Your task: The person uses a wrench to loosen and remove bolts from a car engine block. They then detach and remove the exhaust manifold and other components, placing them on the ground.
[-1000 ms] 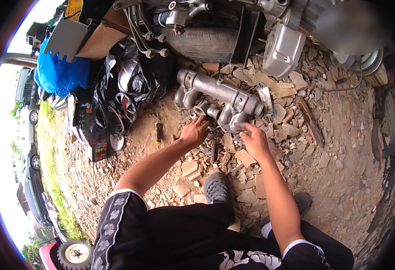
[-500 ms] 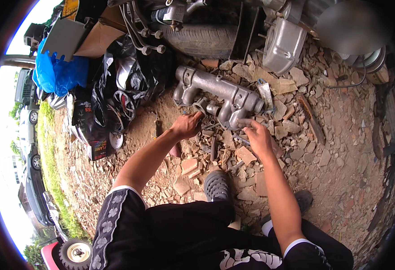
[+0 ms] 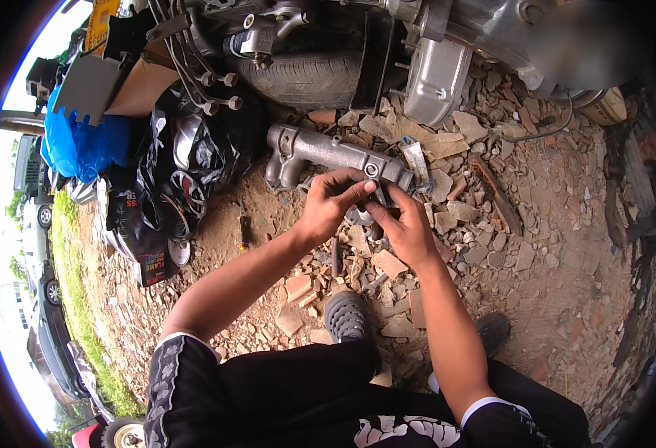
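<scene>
My left hand (image 3: 329, 205) is closed, thumb and forefinger pinching a small round metal ring (image 3: 371, 170) that looks like a washer. Right against it is my right hand (image 3: 406, 228), its thumb and forefinger closed at the left fingertips. Whatever the right fingers may hold is too small and hidden to make out. Both hands are raised over a grey metal pipe-like casting (image 3: 320, 149) with several curved branches, an engine manifold by its look. It lies on the rubble, and my hands cover part of its near side.
Behind the casting stand a tyre (image 3: 302, 78) and a silver metal cover (image 3: 436, 82). Black plastic bags (image 3: 182, 142) and a blue bag (image 3: 89, 138) lie to the left. A screwdriver (image 3: 243, 233) rests on the dirt. Broken tile pieces surround my shoes (image 3: 349, 317).
My hands, apart before over the casting's near side, have come together above it. The small ring now shows in my left fingertips. The whole view has shifted slightly.
</scene>
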